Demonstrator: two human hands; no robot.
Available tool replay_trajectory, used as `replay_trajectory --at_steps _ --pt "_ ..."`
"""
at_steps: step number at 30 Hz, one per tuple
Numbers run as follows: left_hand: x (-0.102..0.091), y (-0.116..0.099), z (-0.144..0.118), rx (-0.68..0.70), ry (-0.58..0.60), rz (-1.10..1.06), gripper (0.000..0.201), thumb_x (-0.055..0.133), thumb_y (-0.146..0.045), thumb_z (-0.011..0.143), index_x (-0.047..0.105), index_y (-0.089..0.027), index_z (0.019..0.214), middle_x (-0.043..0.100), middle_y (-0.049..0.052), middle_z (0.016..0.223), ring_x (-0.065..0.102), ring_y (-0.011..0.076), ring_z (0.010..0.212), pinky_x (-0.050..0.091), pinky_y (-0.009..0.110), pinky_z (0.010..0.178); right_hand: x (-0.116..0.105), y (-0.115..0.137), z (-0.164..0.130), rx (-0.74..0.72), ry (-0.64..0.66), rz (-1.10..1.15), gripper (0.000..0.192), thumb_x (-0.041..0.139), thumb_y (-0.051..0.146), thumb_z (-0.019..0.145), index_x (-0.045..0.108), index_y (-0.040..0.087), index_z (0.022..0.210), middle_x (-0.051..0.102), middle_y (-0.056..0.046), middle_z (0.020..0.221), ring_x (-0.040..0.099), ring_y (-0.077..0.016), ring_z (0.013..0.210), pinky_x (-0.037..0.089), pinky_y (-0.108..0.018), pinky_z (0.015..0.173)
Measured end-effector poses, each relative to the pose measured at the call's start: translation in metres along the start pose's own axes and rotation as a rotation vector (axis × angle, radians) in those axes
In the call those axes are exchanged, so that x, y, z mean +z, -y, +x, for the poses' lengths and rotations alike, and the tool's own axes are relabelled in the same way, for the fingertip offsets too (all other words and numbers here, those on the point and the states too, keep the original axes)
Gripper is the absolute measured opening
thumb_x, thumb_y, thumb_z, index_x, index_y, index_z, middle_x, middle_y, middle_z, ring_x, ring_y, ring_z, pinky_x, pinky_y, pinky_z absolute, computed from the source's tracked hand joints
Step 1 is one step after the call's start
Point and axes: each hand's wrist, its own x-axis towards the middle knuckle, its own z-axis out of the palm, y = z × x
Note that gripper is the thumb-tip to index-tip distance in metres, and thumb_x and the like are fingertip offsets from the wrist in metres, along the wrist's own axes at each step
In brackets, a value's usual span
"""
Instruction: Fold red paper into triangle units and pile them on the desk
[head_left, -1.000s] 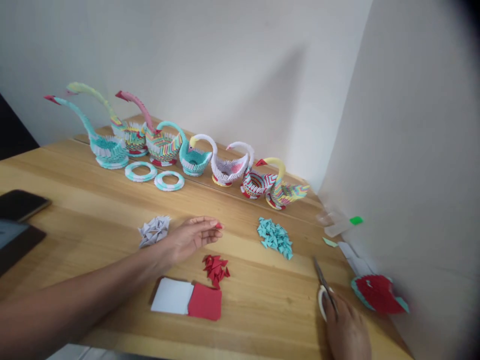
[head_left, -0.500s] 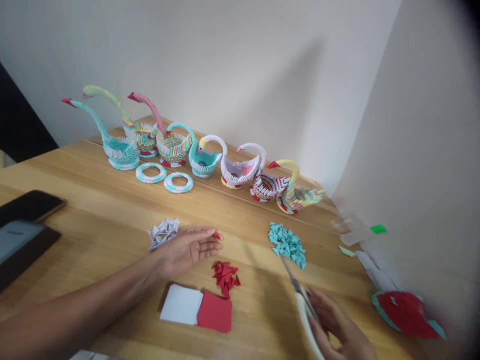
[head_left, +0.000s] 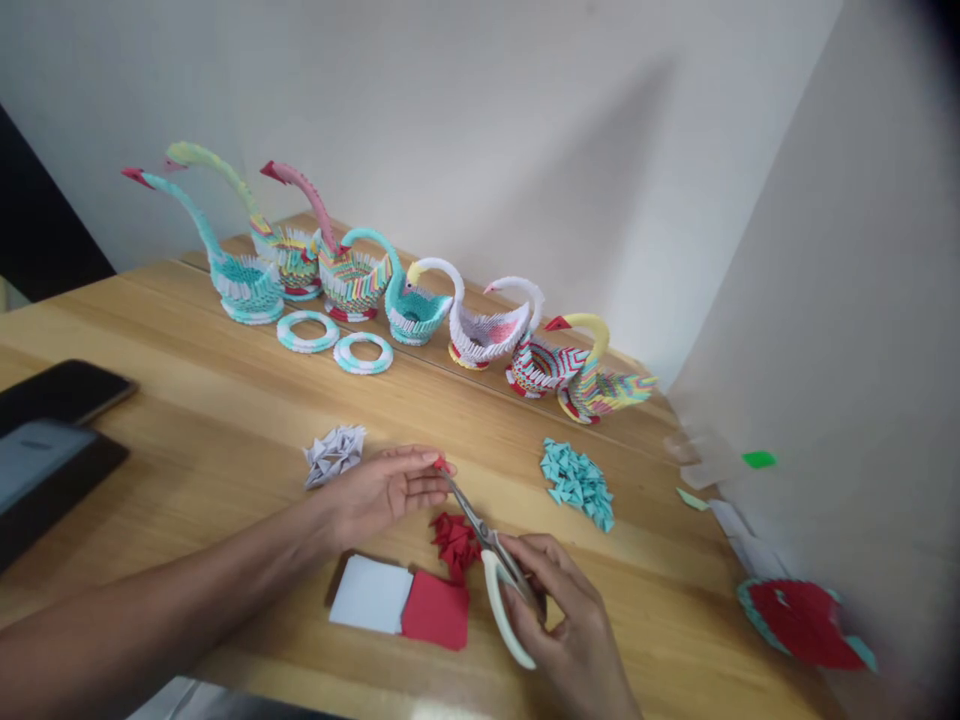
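Note:
My left hand [head_left: 382, 487] lies over the wooden table [head_left: 187, 400], its fingertips pinching a small red folded paper piece [head_left: 442, 464]. My right hand [head_left: 574, 625] grips white-handled scissors [head_left: 491, 565], whose blade tips point up-left and reach the red piece. Below the hands lie a pile of red folded pieces [head_left: 455, 540], a red paper square [head_left: 436, 610] and a white paper square [head_left: 371, 594]. A grey pile of folded pieces [head_left: 334, 453] sits just left of my left hand.
A row of several paper swans [head_left: 420, 300] and two teal-white rings [head_left: 334, 342] line the back wall. A teal pile of pieces [head_left: 577, 483] lies to the right. A red-and-teal paper piece [head_left: 802, 622] and paper scraps sit at the right edge. Two dark devices [head_left: 52, 430] lie left.
My right hand has carried the scissors from the table's right edge leftward to the red piece in my left hand. My left hand has stayed in place.

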Motion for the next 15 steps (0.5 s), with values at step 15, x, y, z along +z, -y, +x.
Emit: replay_trajectory --at_steps 15 --pt "-0.006 0.003 0.008 0.311 -0.103 0.391 0.018 0.082 -0.025 0.068 0.074 -0.012 0.078 0.076 0.006 0.081 0.068 0.0165 0.075 0.049 0.027 0.078 0.014 0.004 0.001 -0.073 -0.126 -0.179 0.04 0.055 0.011 0.083 0.064 0.022 0.12 0.068 -0.01 0.099 0.069 -0.0203 0.086 0.058 -0.027 0.072"
